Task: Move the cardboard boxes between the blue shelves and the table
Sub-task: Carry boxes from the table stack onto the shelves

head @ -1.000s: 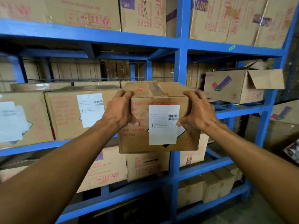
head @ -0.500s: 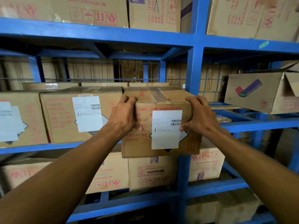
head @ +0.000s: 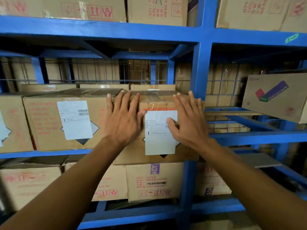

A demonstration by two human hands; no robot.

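Note:
A cardboard box [head: 159,156] with a white label and red "lubrication cleaner" print sits on the middle level of the blue shelves [head: 201,75], its front still overhanging the shelf edge. My left hand [head: 123,118] lies flat against the left part of its front face, fingers straight and spread. My right hand [head: 187,120] presses flat on the right part, thumb over the label. A like box [head: 66,123] with the same label stands just left of it.
More cartons fill the top level [head: 93,9] and the lower level [head: 154,181]. A tilted box with a coloured tick mark [head: 275,97] sits in the right bay. A blue upright post runs just right of my right hand.
The box went from being held by its sides in the air onto the shelf. Both hands let go of the sides and now lie flat on its front face.

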